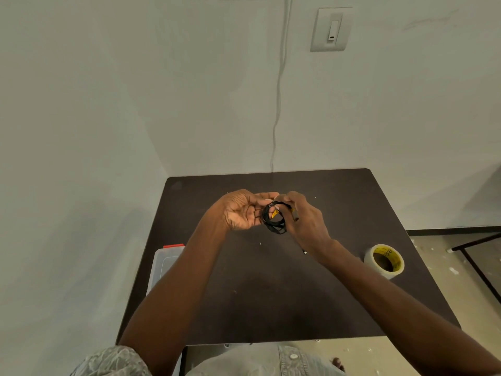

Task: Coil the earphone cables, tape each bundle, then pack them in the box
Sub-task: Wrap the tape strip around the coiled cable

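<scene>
— Where is the earphone cable right now?

— It is a black coiled earphone cable [274, 219], lifted above the middle of the dark worktop [271, 294], between the two hands. A small yellow bit shows inside the loop; I cannot tell what it is.

— What is each grip doing?

— The left hand [244, 211] is turned palm-up beside the coil, its fingers stretched toward it and touching its left edge; the grip looks loose rather than closed around it. The right hand [303, 215] has its fingers curled over the coil's right side and pinches it from above.

— And the tape?

— A roll of clear packing tape [384, 261], with a yellow-printed core, lies flat on the worktop to the right, well apart from the hands and just beyond the right forearm.

— The box?

— A clear plastic box [162, 264] with a red latch sits at the worktop's left edge, partly hidden behind the left forearm.

— Anything else?

— A white cord [279, 85] hangs down the wall behind the worktop, left of a wall switch [331, 29].
</scene>
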`<state>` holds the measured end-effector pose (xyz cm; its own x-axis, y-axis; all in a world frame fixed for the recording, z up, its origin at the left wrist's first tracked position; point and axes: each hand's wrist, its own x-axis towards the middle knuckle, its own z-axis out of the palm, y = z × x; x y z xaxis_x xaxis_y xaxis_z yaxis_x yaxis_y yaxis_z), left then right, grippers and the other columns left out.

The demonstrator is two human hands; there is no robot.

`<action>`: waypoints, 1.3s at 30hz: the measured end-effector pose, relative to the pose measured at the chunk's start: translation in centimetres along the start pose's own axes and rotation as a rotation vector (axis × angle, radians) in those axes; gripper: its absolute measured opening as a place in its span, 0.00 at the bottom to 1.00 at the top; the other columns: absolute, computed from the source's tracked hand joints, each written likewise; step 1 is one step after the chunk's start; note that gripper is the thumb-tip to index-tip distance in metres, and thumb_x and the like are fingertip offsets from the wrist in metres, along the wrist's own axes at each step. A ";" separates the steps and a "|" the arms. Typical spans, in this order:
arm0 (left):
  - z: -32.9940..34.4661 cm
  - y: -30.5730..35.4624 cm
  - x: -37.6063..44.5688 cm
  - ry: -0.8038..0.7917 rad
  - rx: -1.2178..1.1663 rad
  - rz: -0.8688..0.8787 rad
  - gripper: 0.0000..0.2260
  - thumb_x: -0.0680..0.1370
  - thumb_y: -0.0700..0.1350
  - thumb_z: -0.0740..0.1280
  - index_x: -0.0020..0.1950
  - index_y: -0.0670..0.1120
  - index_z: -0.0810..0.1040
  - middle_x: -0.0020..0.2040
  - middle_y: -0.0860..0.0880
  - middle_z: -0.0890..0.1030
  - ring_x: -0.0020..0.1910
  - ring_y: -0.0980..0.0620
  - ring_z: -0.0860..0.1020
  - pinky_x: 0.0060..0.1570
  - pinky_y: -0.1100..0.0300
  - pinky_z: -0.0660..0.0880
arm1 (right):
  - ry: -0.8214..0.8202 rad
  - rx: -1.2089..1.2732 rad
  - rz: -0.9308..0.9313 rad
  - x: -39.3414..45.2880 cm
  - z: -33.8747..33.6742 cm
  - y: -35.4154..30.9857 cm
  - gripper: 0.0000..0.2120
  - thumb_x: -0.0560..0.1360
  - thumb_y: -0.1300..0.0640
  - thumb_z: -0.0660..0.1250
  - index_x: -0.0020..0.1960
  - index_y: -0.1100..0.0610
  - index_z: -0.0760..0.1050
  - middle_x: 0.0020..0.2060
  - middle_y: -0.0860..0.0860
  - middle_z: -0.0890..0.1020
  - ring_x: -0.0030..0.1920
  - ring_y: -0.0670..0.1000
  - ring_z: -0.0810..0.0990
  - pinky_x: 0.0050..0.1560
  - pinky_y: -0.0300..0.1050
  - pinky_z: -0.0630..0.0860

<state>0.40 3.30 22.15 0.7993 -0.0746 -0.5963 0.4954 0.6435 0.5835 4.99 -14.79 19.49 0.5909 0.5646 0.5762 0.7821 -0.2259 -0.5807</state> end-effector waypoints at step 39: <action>1.0 -1.1 0.0 0.074 0.266 0.458 0.11 0.73 0.30 0.69 0.55 0.29 0.77 0.49 0.38 0.83 0.48 0.46 0.83 0.53 0.58 0.79 | 0.045 -0.066 -0.117 0.1 -0.3 2.4 0.11 0.76 0.65 0.68 0.58 0.62 0.77 0.52 0.56 0.82 0.51 0.56 0.82 0.48 0.55 0.81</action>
<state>0.18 1.86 22.11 0.9326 0.2285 -0.2792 0.1781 0.3814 0.9071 6.97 -15.48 18.30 0.5024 0.5539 0.6639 0.8564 -0.2132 -0.4702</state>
